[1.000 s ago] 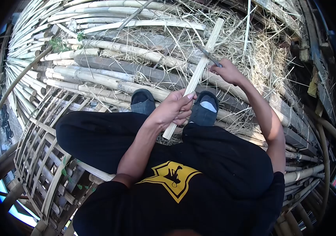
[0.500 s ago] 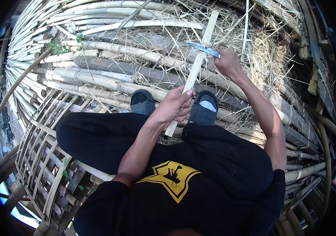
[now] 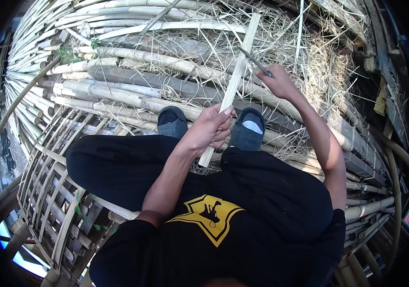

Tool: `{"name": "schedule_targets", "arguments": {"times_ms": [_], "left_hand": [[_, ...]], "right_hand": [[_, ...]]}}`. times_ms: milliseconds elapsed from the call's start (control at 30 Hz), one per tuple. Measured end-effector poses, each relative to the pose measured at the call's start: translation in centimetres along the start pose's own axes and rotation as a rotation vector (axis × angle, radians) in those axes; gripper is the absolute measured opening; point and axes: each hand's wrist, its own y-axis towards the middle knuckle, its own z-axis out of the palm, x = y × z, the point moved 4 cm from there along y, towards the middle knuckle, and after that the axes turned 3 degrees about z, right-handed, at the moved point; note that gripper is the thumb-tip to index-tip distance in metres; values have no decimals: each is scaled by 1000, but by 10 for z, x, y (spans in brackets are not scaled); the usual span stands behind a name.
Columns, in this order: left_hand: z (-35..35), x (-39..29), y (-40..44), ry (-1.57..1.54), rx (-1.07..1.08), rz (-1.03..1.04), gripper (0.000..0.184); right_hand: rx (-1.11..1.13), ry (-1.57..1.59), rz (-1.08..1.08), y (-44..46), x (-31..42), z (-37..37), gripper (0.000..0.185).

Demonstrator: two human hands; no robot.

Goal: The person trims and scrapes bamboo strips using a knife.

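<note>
My left hand is closed around the lower part of a pale bamboo strip, which slants up and away to the right. In my right hand is the handle of a knife. The knife's blade points up and left, its tip at the strip's right edge in this view; I cannot tell whether they touch. The blade shows mostly edge-on and dark. Below my left hand the strip's short lower end sticks out over my lap.
Dark sandals are on my feet, on a bed of bamboo poles. Dry shavings cover the poles ahead and to the right. A woven bamboo lattice stands at the left, near a curved pole.
My right hand has turned, swinging the knife from lying flat across the strip to a steeper, edge-on angle. The blade no longer crosses the strip. My left hand keeps its grip.
</note>
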Motion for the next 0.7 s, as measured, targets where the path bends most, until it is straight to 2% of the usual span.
{"name": "schedule_targets", "arguments": {"times_ms": [67,233,300,333,400,467,533,600,667,700], "left_hand": [[2,2,0,-7,34,-24,18],[-1,5,3,20,4,-32,17],[0,6,4,15,1,-39,17],[1,6,5,23,-20,-22,17],[1,7,5,28,-42,-3,17],[0,13,-2,7,-43,-44,18],[-6,12,-3,-1,-53,-41,18],[-4,6,1,-10,-38,-17,17],[2,5,1,-37,-12,-10,17],[4,5,1,-38,3,-18,17]], "right_hand": [[103,26,-46,6,4,6,46],[134,-64,95,19,6,6,34],[66,-287,112,25,3,4,26],[66,-286,111,27,2,3,26],[-356,-324,100,29,-4,-21,24],[-515,-374,145,33,-24,-58,27],[-618,-323,126,12,-13,-82,30],[-613,-336,55,8,-21,-79,34],[-245,-97,173,-1,-11,-59,36],[-184,-95,117,-8,-1,-46,37]]}}
